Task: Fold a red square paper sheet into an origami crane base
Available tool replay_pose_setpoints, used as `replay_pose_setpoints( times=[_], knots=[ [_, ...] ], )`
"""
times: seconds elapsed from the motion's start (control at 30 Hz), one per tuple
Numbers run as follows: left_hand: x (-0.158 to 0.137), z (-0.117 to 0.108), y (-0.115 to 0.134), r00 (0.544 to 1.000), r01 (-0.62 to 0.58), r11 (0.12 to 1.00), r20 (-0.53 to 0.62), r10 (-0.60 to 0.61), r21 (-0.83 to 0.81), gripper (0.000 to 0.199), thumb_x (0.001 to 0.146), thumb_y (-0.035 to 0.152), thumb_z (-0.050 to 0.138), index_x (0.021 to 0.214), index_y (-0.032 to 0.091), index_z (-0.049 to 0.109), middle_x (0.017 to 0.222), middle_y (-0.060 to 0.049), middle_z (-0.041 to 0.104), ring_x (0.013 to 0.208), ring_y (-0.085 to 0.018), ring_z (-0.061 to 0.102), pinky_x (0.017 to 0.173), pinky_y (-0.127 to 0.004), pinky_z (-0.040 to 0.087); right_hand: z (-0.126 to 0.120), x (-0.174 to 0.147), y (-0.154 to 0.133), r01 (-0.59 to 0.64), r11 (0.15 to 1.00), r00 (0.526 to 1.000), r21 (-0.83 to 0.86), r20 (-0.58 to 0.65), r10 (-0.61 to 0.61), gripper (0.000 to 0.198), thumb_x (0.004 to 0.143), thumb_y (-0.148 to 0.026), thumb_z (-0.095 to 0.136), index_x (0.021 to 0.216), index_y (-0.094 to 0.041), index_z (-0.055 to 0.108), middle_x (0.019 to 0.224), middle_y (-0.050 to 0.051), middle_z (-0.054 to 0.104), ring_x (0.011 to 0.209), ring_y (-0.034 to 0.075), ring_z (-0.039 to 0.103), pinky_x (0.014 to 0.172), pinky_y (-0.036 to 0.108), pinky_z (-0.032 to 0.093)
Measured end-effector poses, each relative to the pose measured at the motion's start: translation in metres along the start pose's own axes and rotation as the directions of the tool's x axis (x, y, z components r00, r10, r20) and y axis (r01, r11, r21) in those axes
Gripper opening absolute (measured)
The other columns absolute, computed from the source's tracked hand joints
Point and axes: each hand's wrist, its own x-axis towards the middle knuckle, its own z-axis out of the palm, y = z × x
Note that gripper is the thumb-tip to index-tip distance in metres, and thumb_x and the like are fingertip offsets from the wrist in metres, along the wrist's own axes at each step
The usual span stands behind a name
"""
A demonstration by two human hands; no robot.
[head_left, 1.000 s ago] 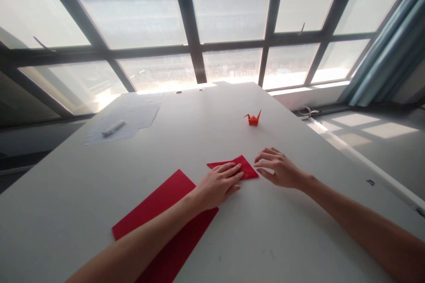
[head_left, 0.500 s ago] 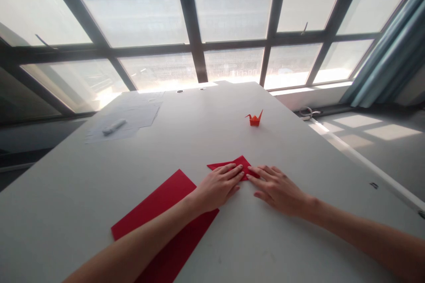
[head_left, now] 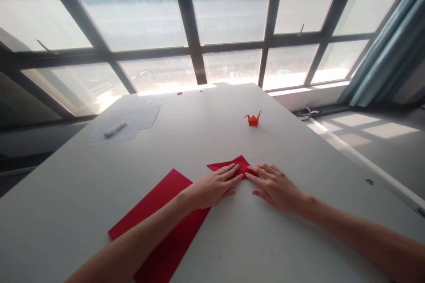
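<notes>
A small folded piece of red paper (head_left: pixel 241 162) lies flat on the white table, with a long narrow point to the left and a peak at the top. My left hand (head_left: pixel 212 185) rests on its left and middle part, fingers stretched out and pressing down. On its right side lie the fingertips of my right hand (head_left: pixel 274 185), fingers extended and a little apart. Both hands partly cover the paper. Under my left forearm lies a larger sheet of red paper (head_left: pixel 149 205). Beyond the hands stands a finished orange-red paper crane (head_left: pixel 253 119).
White papers (head_left: pixel 146 117) lie at the table's far left, with a white rolled object (head_left: pixel 115 129) on them. The white table (head_left: pixel 199 137) reaches toward large windows. A blue curtain (head_left: pixel 381 57) hangs at the right, beyond the table edge.
My left hand has shifted slightly left across the folded paper. The right hand stays nearly in place, and the camera view has moved a little.
</notes>
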Motion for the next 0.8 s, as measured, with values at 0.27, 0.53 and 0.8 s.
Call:
replay_pose_setpoints(
  times=[0.27, 0.53, 0.8],
  knots=[
    [0.001, 0.006, 0.001, 1.0, 0.012, 1.0, 0.018, -0.012, 0.017, 0.06, 0.099, 0.028, 0.047, 0.153, 0.02, 0.024, 0.158, -0.012, 0.026, 0.147, -0.027, 0.019, 0.118, -0.044, 0.029, 0.0, -0.003, -0.001, 0.051, 0.998, 0.997, -0.048, 0.053, -0.049, 0.055, 0.09, -0.032, 0.061, 0.143, -0.031, 0.046, 0.151, 0.006, 0.042, 0.132, 0.03, 0.042, 0.106, 0.049, 0.036],
    [0.001, 0.006, 0.002, 1.0, 0.001, 1.0, -0.01, -0.001, 0.005, 0.058, 0.098, 0.025, 0.046, 0.152, 0.017, 0.027, 0.157, -0.013, 0.029, 0.147, -0.028, 0.021, 0.118, -0.043, 0.029, -0.001, -0.006, -0.003, -0.046, 0.996, 0.998, -0.073, 0.027, 0.048, 0.045, 0.095, -0.031, 0.053, 0.139, -0.031, 0.051, 0.142, 0.009, 0.053, 0.128, 0.029, 0.047, 0.103, 0.049, 0.039],
    [-0.001, 0.006, 0.003, 0.998, -0.02, 1.0, -0.061, 0.02, 0.005, 0.053, 0.097, 0.023, 0.047, 0.149, 0.014, 0.036, 0.158, -0.015, 0.027, 0.147, -0.028, 0.021, 0.119, -0.041, 0.028, -0.002, -0.012, 0.001, -0.153, 0.985, 0.988, -0.084, 0.004, 0.154, 0.034, 0.098, -0.029, 0.046, 0.128, -0.029, 0.061, 0.139, 0.01, 0.054, 0.126, 0.03, 0.047, 0.099, 0.05, 0.041]
  ],
)
